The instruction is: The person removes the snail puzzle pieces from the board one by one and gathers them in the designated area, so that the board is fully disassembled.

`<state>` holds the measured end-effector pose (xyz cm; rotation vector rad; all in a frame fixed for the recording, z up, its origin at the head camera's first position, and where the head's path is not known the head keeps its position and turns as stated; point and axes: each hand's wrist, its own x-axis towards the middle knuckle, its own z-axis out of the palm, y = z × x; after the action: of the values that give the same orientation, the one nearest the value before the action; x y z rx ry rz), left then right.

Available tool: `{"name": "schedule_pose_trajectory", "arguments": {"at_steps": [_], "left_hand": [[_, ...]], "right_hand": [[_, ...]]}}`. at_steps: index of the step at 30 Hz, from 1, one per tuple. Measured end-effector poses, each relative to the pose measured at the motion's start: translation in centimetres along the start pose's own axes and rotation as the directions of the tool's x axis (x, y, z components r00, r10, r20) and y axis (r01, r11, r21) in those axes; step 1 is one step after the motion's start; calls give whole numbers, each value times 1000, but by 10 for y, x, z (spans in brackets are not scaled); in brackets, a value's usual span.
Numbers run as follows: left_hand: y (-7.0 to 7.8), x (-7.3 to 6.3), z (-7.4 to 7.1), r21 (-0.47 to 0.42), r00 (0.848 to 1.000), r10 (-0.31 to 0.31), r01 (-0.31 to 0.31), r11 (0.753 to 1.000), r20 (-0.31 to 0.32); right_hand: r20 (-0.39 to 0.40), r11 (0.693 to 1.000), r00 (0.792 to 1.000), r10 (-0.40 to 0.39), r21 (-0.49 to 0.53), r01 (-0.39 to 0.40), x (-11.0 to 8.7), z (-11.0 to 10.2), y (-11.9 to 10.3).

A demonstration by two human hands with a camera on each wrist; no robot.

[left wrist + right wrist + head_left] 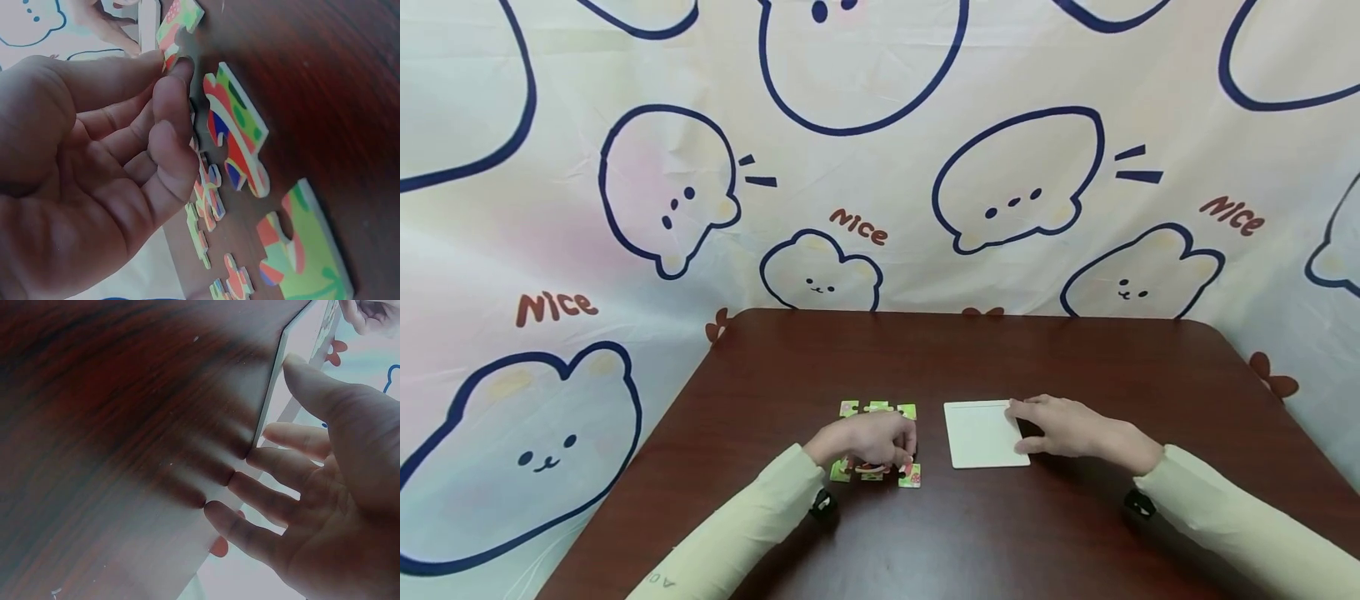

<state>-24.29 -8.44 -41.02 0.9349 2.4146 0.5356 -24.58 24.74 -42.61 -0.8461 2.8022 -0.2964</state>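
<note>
My left hand (871, 435) pinches a green and red corner puzzle piece (181, 24) between thumb and forefinger. In the head view that piece (911, 477) is at the near right of the group of puzzle pieces. Beside the hand lie an edge piece (257, 137) with red and blue parts and a green corner piece (322, 250), apart from each other. The hand hides the middle of the group. My right hand (1063, 427) touches the right side of a white square board (983, 437); its thumb and forefinger rest at the board's edge and the other fingertips touch the table.
Several loose puzzle pieces, among them a green one (848, 408), lie at the far side of the group. The dark brown table (1037, 533) reaches back to a cloth (895, 183) printed with cartoon bears.
</note>
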Motion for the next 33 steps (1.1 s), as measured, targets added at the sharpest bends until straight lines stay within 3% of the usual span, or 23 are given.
{"name": "schedule_pose_trajectory", "arguments": {"at_steps": [10, 20, 26, 33], "left_hand": [[2, 0, -3, 121, 1000, -31, 31, 992, -4], [7, 2, -2, 181, 996, -82, 85, 980, -22], [8, -2, -8, 148, 998, -53, 55, 987, -18], [4, -12, -29, 91, 997, -8, 16, 996, -81]], "right_hand": [[-2, 1000, 1000, -9, -1, 9, 3, 0, -5], [5, 1000, 1000, -12, -7, 12, 5, -3, -7], [8, 1000, 1000, -6, 4, 5, 4, -2, -6], [5, 1000, 1000, -21, 3, 21, 5, -4, -2]]}}
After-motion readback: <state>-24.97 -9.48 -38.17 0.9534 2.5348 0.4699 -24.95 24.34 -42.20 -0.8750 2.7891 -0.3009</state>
